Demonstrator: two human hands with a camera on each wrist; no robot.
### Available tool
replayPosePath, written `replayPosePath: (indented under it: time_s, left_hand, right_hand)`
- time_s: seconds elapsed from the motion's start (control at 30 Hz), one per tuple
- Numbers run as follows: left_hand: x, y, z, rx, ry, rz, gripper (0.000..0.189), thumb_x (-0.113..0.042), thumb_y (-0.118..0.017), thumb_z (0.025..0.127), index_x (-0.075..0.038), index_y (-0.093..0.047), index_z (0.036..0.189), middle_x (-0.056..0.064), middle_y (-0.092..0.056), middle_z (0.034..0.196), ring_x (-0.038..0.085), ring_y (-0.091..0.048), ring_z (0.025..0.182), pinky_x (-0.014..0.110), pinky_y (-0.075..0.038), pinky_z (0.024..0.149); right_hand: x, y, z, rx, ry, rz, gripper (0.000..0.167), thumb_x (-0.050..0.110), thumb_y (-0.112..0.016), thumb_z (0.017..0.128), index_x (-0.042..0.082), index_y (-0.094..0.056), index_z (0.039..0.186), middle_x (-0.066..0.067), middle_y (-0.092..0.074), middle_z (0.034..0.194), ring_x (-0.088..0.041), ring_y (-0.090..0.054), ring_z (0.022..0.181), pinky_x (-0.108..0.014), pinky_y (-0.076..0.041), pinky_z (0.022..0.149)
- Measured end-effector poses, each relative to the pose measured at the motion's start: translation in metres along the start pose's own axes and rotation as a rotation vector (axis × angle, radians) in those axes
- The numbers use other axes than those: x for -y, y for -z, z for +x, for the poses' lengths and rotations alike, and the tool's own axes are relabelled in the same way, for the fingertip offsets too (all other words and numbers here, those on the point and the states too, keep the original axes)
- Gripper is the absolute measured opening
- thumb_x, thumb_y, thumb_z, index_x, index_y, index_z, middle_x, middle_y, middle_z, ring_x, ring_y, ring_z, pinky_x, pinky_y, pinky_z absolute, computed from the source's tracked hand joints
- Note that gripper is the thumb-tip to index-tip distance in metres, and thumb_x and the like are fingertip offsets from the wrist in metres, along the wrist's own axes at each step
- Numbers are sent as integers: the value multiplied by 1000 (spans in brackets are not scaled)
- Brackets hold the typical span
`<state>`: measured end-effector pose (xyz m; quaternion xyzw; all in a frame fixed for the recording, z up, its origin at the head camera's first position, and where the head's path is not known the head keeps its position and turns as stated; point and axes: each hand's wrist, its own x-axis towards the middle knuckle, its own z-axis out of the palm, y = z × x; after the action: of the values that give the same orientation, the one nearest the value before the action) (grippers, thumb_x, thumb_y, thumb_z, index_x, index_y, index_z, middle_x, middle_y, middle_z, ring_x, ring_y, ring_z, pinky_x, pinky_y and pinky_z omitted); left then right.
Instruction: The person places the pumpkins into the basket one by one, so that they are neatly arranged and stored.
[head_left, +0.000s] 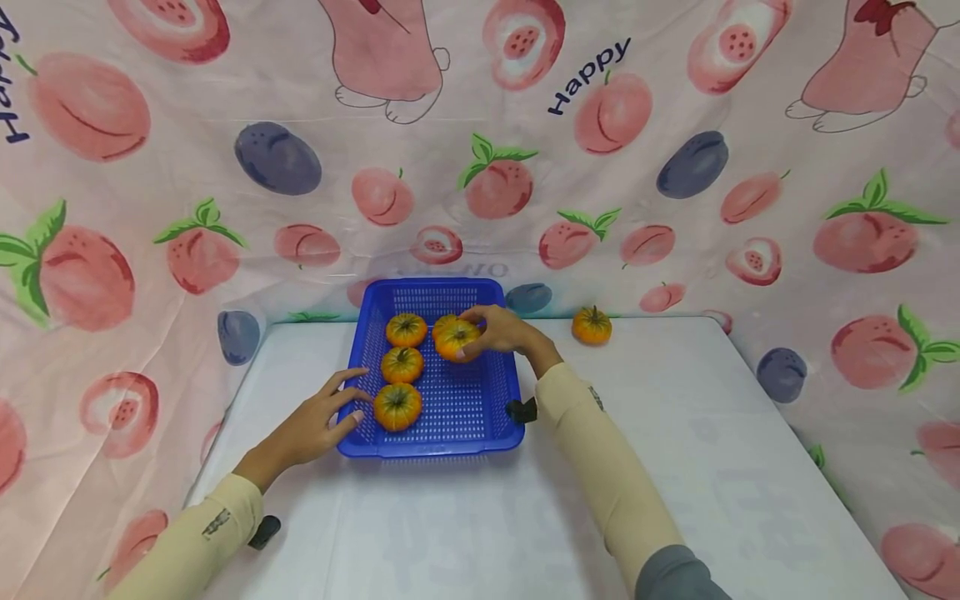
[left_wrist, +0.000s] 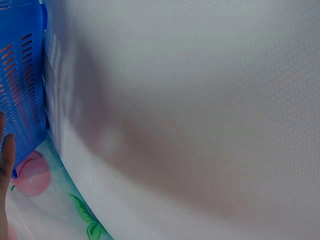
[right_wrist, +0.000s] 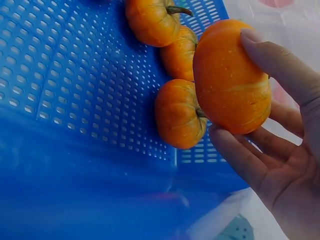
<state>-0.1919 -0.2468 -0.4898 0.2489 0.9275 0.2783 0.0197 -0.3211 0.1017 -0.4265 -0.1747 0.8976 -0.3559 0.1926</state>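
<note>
My right hand (head_left: 501,330) grips a small orange pumpkin (right_wrist: 232,77) between thumb and fingers, above the back right part of a blue plastic basket (head_left: 465,446). Partly hidden behind that pumpkin is another one (head_left: 443,322) in the basket. Down the basket's left side runs a row of small pumpkins: a back one (head_left: 406,331), a middle one (head_left: 402,365) and a front one (head_left: 397,407). My left hand (head_left: 311,423) is at the basket's left rim with its fingers spread, fingertips close to the front pumpkin. Only its fingers (left_wrist: 6,162) show in the left wrist view, beside the slotted basket wall.
A further small pumpkin (head_left: 592,326) sits on the white table (head_left: 675,450) near its back edge, to the right of the basket. Behind the table hangs a fruit-printed cloth (head_left: 420,150), which also drapes along both sides.
</note>
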Motion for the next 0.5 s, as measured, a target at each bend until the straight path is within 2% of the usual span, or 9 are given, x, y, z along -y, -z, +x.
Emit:
replayPosePath:
  time_s: [0.27, 0.5]
  left_hand:
    - [0, 1, 0, 6, -2, -3, 32, -30, -58, 100, -18, -64, 128, 6, -29, 161, 48, -42, 140, 65, -47, 101]
    - [2, 0, 0, 6, -1, -7, 31, -31, -58, 100, -18, -64, 128, 6, -29, 161, 48, -41, 140, 66, -46, 102]
  right_hand:
    - [4, -9, 7, 36, -21, -28, 74, 35, -85, 78, 15, -54, 143, -13, -53, 145, -32, -49, 132, -49, -40, 116]
    - [4, -18, 10, 64, -83, -60, 74, 35, -84, 79, 16, -54, 143, -14, -52, 146, -31, -49, 131, -50, -40, 116]
